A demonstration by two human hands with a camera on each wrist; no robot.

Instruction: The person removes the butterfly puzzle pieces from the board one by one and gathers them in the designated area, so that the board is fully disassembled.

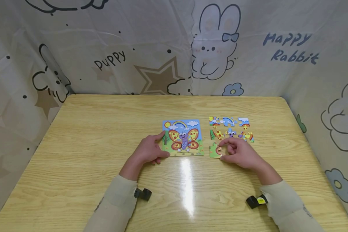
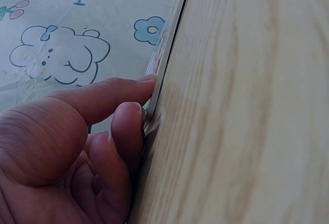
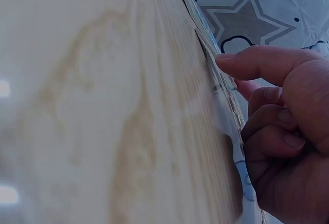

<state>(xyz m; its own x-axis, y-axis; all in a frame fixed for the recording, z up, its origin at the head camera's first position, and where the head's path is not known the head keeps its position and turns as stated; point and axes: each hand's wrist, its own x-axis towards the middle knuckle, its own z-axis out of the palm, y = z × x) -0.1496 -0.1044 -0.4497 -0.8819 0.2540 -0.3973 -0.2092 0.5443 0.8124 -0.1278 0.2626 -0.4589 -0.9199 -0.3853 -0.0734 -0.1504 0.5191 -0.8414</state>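
On the table lies a square butterfly puzzle board (image 1: 184, 137), its picture face up. My left hand (image 1: 147, 149) holds it by the left side, thumb at the lower left corner and index finger higher on that edge. In the left wrist view, the thumb lies over the board's thin edge (image 2: 165, 62) and other fingers curl beside it. My right hand (image 1: 241, 154) pinches a green puzzle piece (image 1: 214, 151) with a red curl between thumb and index finger, to the right of the board. The remaining fingers are curled in the right wrist view.
Two rows of loose puzzle pieces lie beyond my right hand, with a rainbow piece (image 1: 228, 121) in the far row and a butterfly-face piece (image 1: 231, 132) in the nearer one. Behind the wooden table (image 1: 104, 129) hangs a printed cloth (image 1: 150, 38).
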